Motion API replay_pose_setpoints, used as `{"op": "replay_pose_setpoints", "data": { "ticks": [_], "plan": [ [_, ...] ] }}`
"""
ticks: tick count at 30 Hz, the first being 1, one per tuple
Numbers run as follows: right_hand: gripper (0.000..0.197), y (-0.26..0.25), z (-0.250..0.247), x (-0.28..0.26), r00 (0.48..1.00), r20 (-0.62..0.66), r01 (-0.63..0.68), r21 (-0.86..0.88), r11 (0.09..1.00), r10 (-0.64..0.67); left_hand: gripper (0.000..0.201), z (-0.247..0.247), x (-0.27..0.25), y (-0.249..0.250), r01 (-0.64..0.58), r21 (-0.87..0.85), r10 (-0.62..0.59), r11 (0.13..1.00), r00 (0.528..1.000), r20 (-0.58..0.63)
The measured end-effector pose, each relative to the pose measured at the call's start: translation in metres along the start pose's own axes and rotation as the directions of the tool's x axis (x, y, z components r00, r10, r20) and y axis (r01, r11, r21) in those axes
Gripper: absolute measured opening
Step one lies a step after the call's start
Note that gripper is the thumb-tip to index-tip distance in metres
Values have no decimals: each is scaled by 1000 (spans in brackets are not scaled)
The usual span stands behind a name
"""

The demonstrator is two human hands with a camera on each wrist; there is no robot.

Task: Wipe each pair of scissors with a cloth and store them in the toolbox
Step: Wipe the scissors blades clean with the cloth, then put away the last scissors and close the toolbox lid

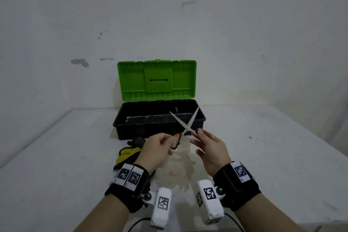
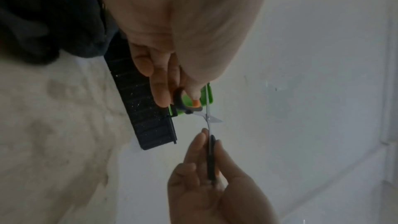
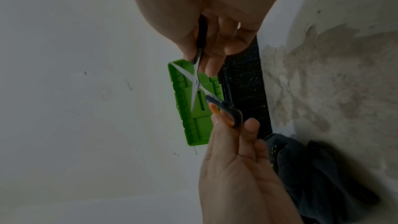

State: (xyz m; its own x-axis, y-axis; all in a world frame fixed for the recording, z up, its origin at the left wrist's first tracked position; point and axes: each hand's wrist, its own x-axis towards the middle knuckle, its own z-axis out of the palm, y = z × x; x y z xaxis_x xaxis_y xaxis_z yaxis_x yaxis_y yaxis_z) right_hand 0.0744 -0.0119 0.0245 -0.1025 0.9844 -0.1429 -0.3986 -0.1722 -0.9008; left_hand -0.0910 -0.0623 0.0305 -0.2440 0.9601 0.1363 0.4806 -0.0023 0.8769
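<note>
Scissors point(image 1: 185, 125) with orange-and-black handles are held in the air in front of the open toolbox point(image 1: 159, 119), blades spread into an X over its near rim, probably so each blade is exposed for wiping. In the head view the left hand point(image 1: 160, 146) pinches one handle loop and the right hand point(image 1: 208, 146) grips the other, both forearms reaching forward with wrists level above the worktop point(image 1: 263, 156); the green lid point(image 1: 156, 80) stands upright against the wall, and a yellow-and-dark cloth point(image 1: 130, 153) lies on the worktop under the left wrist, not in either hand. From the left wrist, the left fingers point(image 2: 160, 91) curl round the orange-lined loop while the right hand's fingers point(image 2: 200, 144) close along the black handle edge-on. From the right wrist, the right fingers point(image 3: 212, 64) clamp the dark handle just behind the pivot, the left hand holds the far loop, and the dark cloth point(image 3: 312, 168) sits beside the toolbox wall.
</note>
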Motion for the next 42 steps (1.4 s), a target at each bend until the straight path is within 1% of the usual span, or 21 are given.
{"op": "replay_pose_setpoints", "data": {
  "ticks": [2,4,6,7,9,12,16,18,20,22,24,25,28,30,31,33,36,38,42],
  "plan": [
    [17,0,0,0,1000,22,8,-63,998,-6,13,7,-1,1,-8,-136,6,991,1000,-17],
    [21,0,-3,-2,998,45,53,-216,975,-44,10,12,0,4,-17,-249,3,968,999,-53],
    [31,1,-5,-5,989,89,140,-383,913,-114,9,15,-2,9,-12,-328,-8,945,998,-61],
    [35,1,-5,-8,983,120,180,-433,883,-142,8,17,-3,12,-10,-352,-8,936,999,-49],
    [39,4,-7,-10,973,152,227,-461,858,-175,7,20,-5,15,-11,-375,0,927,1000,-28],
    [44,6,-6,-9,965,133,262,-492,830,-226,7,26,-6,20,-10,-393,1,920,1000,-23],
    [44,9,-3,-4,947,125,312,-581,751,-296,11,38,-7,19,21,-445,-34,896,999,-21],
    [39,9,-2,-2,941,154,330,-601,728,-300,11,39,-7,17,25,-455,-46,890,998,-35],
    [24,4,-2,-1,925,172,367,-628,686,-338,9,36,-7,16,20,-470,-56,883,996,-63],
    [22,0,-2,-3,894,166,419,-641,643,-417,8,32,-5,17,14,-490,-64,871,994,-85],
    [18,-4,0,-7,861,171,459,-668,585,-479,9,30,-5,19,11,-480,-52,877,996,-72],
    [17,-5,1,-8,858,164,454,-687,568,-487,9,30,-6,20,9,-468,-41,884,997,-59],
    [19,-11,3,-8,877,134,406,-720,563,-461,12,30,-5,22,2,-454,-20,891,999,-37],
    [27,-15,3,-5,893,157,390,-737,552,-422,14,27,-3,22,10,-448,-23,894,999,-25],
    [31,-16,4,-3,904,166,381,-733,563,-395,14,25,-2,22,16,-444,-24,896,1000,-14],
    [32,-19,7,1,920,182,361,-739,569,-347,12,20,0,20,27,-423,-23,906,1000,16],
    [42,-24,16,7,919,210,353,-814,461,-332,12,10,4,18,37,-347,-19,937,998,54],
    [45,-29,24,12,923,206,331,-856,397,-325,12,-6,12,17,26,-264,-23,964,1000,15],
    [48,-39,41,31,939,227,312,-878,363,-257,17,-65,41,5,45,-103,-61,994,986,-154]
  ]
}}
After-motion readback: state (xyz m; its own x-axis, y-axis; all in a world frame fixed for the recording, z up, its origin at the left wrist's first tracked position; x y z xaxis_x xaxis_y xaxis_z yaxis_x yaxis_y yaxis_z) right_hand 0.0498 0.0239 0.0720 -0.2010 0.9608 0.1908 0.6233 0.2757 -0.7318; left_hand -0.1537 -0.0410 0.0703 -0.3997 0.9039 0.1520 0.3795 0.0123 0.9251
